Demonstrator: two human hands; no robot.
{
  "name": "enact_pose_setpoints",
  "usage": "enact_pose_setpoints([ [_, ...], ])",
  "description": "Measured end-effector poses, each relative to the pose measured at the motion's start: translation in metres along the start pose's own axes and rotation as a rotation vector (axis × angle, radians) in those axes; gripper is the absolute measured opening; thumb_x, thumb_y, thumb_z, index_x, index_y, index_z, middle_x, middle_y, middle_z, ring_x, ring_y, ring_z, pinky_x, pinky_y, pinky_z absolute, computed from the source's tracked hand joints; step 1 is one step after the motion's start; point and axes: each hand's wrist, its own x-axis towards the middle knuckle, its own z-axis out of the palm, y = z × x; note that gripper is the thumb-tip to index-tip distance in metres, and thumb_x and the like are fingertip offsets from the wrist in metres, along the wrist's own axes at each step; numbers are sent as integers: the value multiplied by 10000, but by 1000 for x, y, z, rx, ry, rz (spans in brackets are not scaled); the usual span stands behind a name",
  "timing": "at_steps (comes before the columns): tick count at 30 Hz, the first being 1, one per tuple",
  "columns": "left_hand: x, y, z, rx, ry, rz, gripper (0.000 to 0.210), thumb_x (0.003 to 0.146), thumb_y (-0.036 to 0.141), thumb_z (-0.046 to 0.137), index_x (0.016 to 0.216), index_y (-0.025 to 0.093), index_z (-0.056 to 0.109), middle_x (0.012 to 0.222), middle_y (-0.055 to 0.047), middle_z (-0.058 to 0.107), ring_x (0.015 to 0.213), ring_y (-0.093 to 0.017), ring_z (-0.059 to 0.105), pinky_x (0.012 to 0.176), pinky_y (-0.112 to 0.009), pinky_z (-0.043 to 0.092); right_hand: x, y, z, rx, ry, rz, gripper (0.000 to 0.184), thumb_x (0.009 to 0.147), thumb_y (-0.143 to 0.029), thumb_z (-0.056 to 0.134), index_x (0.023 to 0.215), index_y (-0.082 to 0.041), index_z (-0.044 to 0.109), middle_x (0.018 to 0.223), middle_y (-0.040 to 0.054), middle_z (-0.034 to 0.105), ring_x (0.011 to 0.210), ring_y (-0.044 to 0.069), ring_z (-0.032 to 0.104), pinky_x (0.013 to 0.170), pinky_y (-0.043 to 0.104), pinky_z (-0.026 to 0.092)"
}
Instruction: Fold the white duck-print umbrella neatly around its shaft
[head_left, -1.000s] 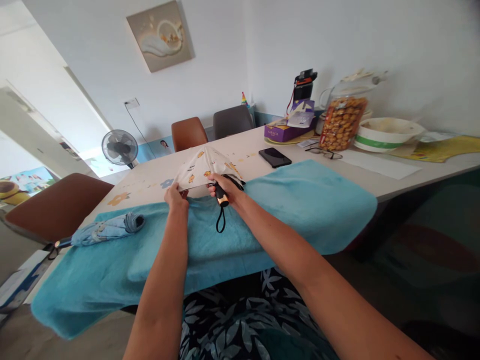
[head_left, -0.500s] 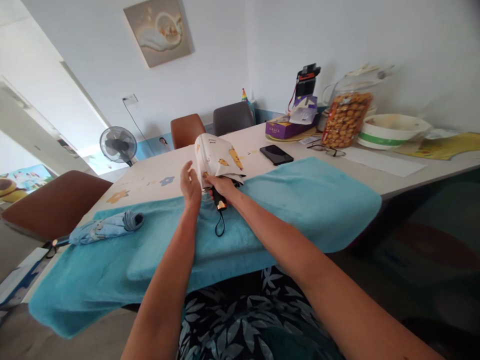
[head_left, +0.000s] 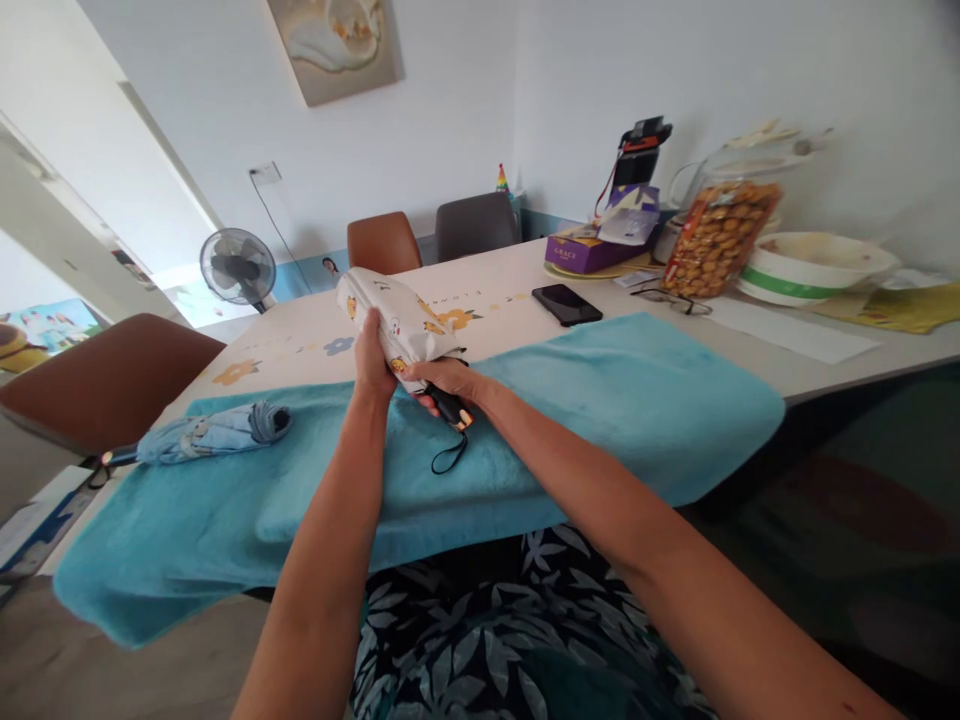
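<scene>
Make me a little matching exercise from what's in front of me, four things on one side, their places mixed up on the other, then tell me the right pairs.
Things:
1. White patterned umbrella
2. Blue umbrella
3. Black phone
4. Clear jar

Places:
A. Flat on the pale tabletop, beyond the cloth
B. Held by the left hand and the right hand
C. Next to the white bowl with a green stripe
D. Lying on the left part of the teal cloth

Right pairs: 1-B, 2-D, 3-A, 4-C
</scene>
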Motion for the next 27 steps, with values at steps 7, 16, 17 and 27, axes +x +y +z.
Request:
enact_pose_setpoints([
  [7, 3, 15, -13, -61, -63, 48, 361, 809, 372, 576, 1088, 150, 624, 1011, -97, 691, 1025, -255, 635, 894, -369, 524, -4, 1, 0, 50, -178, 84, 177, 852, -297, 579, 749, -155, 552, 559, 17, 548, 403, 98, 438, 357, 193, 415],
  [16, 1, 18, -22, -89, -96, 50, 391, 793, 453, 551, 1051, 172, 635, 1012, -93, 683, 1044, -266, 625, 871, -376, 536, -1, 3, 7, 159, -221, -73, 167, 808, -164, 593, 970, -131, 572, 843, 91, 676, 556, 182, 638, 382, 241, 502],
  [17, 0, 19, -21, -95, -89, 50, 399, 791, 465, 555, 1051, 173, 635, 1009, -95, 682, 1053, -271, 621, 878, -381, 532, -2, 3, 7, 158, -235, -61, 153, 808, -158, 589, 955, -122, 570, 818, 90, 679, 493, 151, 598, 349, 214, 465],
  [27, 11, 36, -43, -253, 83, 119, 426, 871, 496, 387, 1143, 207, 542, 1053, -92, 631, 1075, -197, 604, 898, -317, 505, 0, 5, 4, 165, -223, -55, 16, 801, -129, 583, 811, -118, 576, 681, 9, 605, 378, 62, 417, 299, 180, 385],
])
